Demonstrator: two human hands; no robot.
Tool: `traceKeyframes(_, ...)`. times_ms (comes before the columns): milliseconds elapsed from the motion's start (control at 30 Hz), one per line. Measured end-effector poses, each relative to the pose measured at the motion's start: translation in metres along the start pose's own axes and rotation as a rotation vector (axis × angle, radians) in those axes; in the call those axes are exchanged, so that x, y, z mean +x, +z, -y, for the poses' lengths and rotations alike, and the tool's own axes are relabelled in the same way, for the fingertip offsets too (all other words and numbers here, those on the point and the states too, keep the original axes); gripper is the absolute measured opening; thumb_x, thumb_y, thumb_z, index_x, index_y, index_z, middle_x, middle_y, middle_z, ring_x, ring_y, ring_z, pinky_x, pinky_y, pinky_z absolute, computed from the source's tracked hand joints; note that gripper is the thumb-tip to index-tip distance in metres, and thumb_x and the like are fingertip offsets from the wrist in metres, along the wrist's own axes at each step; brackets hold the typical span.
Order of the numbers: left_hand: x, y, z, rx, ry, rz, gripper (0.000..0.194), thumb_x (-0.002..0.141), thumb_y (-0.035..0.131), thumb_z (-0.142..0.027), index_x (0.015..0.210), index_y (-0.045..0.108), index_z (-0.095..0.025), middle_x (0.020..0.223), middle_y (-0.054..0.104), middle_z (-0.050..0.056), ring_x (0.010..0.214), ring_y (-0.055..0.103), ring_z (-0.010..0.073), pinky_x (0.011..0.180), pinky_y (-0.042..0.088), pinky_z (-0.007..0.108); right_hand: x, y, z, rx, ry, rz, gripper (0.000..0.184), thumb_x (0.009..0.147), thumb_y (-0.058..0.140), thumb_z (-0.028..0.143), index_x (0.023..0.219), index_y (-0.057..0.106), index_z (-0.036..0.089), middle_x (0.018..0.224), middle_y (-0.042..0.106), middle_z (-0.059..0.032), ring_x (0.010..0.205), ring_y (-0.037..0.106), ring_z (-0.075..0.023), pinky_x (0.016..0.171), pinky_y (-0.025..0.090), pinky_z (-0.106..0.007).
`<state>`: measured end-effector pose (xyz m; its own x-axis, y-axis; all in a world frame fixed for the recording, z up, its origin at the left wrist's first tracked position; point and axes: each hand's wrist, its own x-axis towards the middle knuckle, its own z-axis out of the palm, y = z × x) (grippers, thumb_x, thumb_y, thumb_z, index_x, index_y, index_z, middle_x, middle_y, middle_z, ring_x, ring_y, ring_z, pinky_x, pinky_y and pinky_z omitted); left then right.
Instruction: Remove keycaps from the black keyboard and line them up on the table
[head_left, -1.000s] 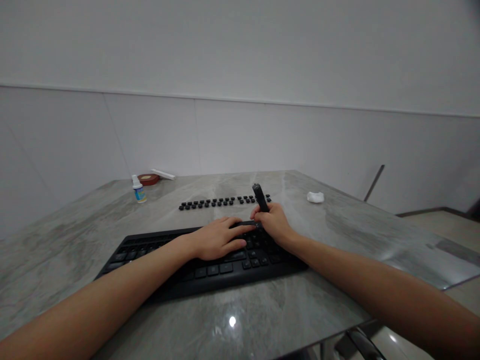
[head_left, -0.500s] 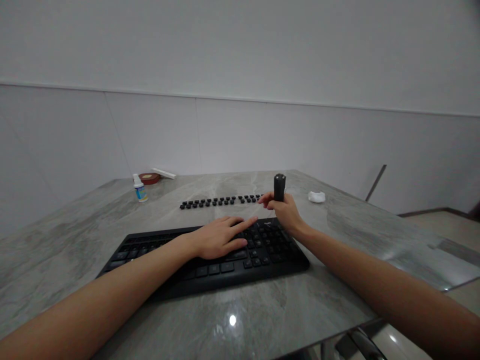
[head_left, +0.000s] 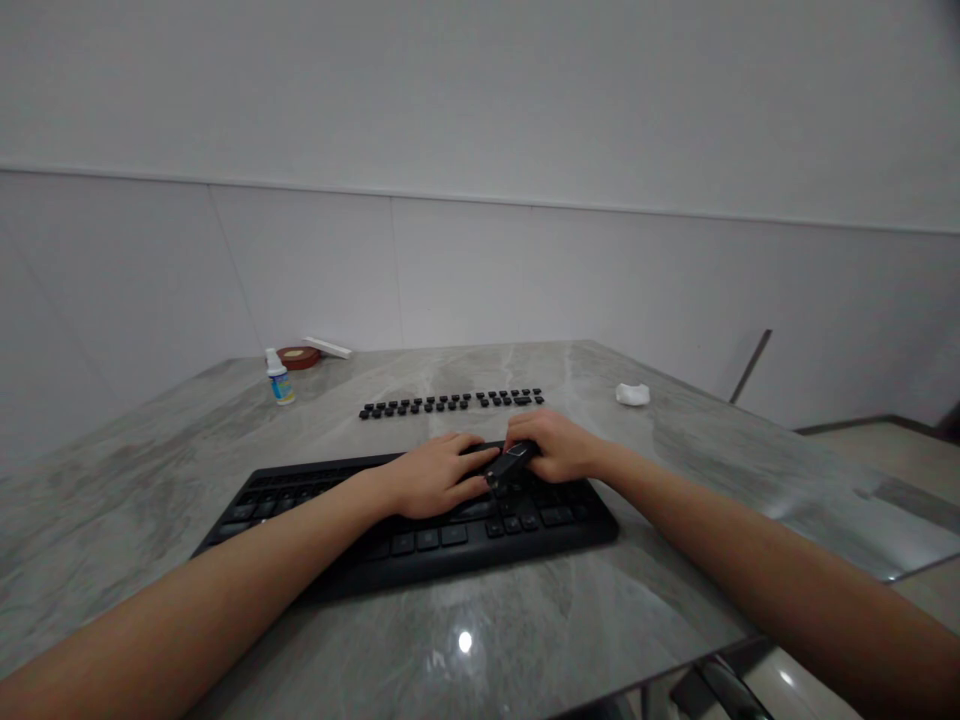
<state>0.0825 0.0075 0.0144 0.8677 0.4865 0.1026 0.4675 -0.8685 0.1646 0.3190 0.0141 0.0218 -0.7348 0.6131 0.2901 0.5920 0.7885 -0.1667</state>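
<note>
A black keyboard (head_left: 420, 515) lies on the grey marble table (head_left: 525, 620) in front of me. My left hand (head_left: 435, 475) rests flat on its keys, fingers stretched out to the right. My right hand (head_left: 551, 447) is closed round a small black tool (head_left: 511, 463), whose lower end points down at the keys next to my left fingertips. Behind the keyboard, removed black keycaps (head_left: 450, 402) lie in a row on the table.
A small white bottle with a blue label (head_left: 278, 378) stands at the far left, with a brown tape roll (head_left: 298, 357) and a white strip (head_left: 327, 347) behind it. A white wad (head_left: 632, 393) lies at the far right. The table's edge runs close at the front right.
My right hand had lifted the black tool upright toward the keycap row; it has now come back down to the keyboard with the tool tilted low. My left hand stayed on the keys.
</note>
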Motion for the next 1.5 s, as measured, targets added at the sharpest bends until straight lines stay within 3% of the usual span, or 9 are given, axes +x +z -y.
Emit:
traceKeyframes(200, 0.0, 0.0, 0.0, -0.015, -0.009, -0.017, 0.05, 0.098, 0.032, -0.048, 0.14, 0.042, -0.022, 0.137, 0.047, 0.011, 0.122, 0.047, 0.0274, 0.106, 0.035, 0.043, -0.001, 0.001, -0.001, 0.03, 0.082, -0.043, 0.022, 0.061, 0.052, 0.009, 0.071, 0.07, 0.017, 0.069, 0.067, -0.0053, 0.065, 0.057, -0.0171, 0.064, 0.039, -0.026)
traceKeyframes(333, 0.0, 0.002, 0.002, -0.012, 0.01, -0.02, 0.05, 0.098, 0.032, -0.045, 0.142, 0.039, -0.024, 0.138, 0.046, 0.01, 0.122, 0.048, 0.0273, 0.105, 0.036, 0.043, -0.001, 0.004, -0.002, 0.154, 0.128, -0.035, 0.016, 0.065, 0.056, 0.014, 0.069, 0.072, 0.018, 0.062, 0.066, -0.0022, 0.058, 0.054, -0.0144, 0.061, 0.036, -0.024)
traceKeyframes(467, 0.0, 0.003, 0.003, -0.005, -0.003, -0.019, 0.051, 0.098, 0.03, -0.047, 0.139, 0.044, -0.02, 0.138, 0.046, 0.012, 0.121, 0.048, 0.0283, 0.105, 0.036, 0.043, 0.0, 0.008, -0.002, 0.25, 0.191, -0.066, 0.011, 0.067, 0.058, 0.015, 0.063, 0.068, 0.018, 0.053, 0.057, 0.0019, 0.052, 0.047, -0.0115, 0.056, 0.032, -0.022)
traceKeyframes(600, 0.0, 0.004, 0.003, 0.017, -0.012, -0.012, 0.054, 0.098, 0.029, -0.051, 0.14, 0.042, -0.021, 0.141, 0.044, 0.012, 0.125, 0.045, 0.0277, 0.108, 0.032, 0.041, 0.004, 0.007, -0.007, 0.262, 0.238, -0.118, 0.019, 0.073, 0.057, 0.025, 0.056, 0.062, 0.017, 0.049, 0.048, 0.0039, 0.05, 0.043, -0.0107, 0.051, 0.027, -0.021)
traceKeyframes(733, 0.0, 0.003, 0.002, 0.022, -0.039, 0.007, 0.055, 0.098, 0.027, -0.052, 0.141, 0.04, -0.021, 0.141, 0.043, 0.012, 0.127, 0.044, 0.0263, 0.108, 0.031, 0.04, 0.002, -0.004, -0.032, 0.191, 0.325, -0.158, 0.019, 0.075, 0.058, 0.028, 0.064, 0.069, 0.016, 0.053, 0.052, 0.0027, 0.052, 0.045, -0.0116, 0.052, 0.028, -0.022)
traceKeyframes(867, 0.001, 0.002, 0.001, 0.022, -0.054, 0.028, 0.057, 0.098, 0.025, -0.052, 0.143, 0.039, -0.019, 0.143, 0.041, 0.013, 0.128, 0.042, 0.0267, 0.109, 0.031, 0.04, -0.011, -0.013, -0.077, 0.024, 0.55, -0.108, 0.017, 0.075, 0.061, 0.026, 0.073, 0.075, 0.017, 0.053, 0.057, 0.0001, 0.051, 0.048, -0.0132, 0.054, 0.03, -0.025)
traceKeyframes(1067, 0.001, 0.0, 0.0, 0.026, -0.065, 0.04, 0.056, 0.098, 0.026, -0.052, 0.143, 0.038, -0.021, 0.144, 0.04, 0.012, 0.129, 0.042, 0.0263, 0.109, 0.031, 0.04, -0.032, -0.008, -0.126, -0.05, 0.737, -0.054, 0.02, 0.078, 0.061, 0.027, 0.077, 0.076, 0.014, 0.059, 0.064, -0.0046, 0.059, 0.057, -0.016, 0.055, 0.035, -0.024)
traceKeyframes(1233, 0.0, 0.0, -0.001, 0.034, -0.067, 0.047, 0.056, 0.098, 0.025, -0.052, 0.143, 0.037, -0.021, 0.144, 0.04, 0.011, 0.129, 0.041, 0.0256, 0.11, 0.03, 0.039, -0.033, -0.008, -0.134, -0.123, 0.788, -0.061, 0.025, 0.082, 0.057, 0.031, 0.088, 0.075, 0.015, 0.071, 0.069, -0.0053, 0.068, 0.062, -0.0165, 0.058, 0.037, -0.022)
traceKeyframes(1500, 0.0, 0.002, 0.001, 0.032, -0.057, 0.028, 0.056, 0.098, 0.025, -0.052, 0.143, 0.038, -0.022, 0.142, 0.042, 0.011, 0.127, 0.043, 0.0258, 0.109, 0.032, 0.04, -0.022, -0.017, -0.123, -0.247, 0.8, -0.086, 0.029, 0.078, 0.06, 0.036, 0.088, 0.076, 0.015, 0.071, 0.07, -0.009, 0.07, 0.064, -0.0191, 0.057, 0.038, -0.024)
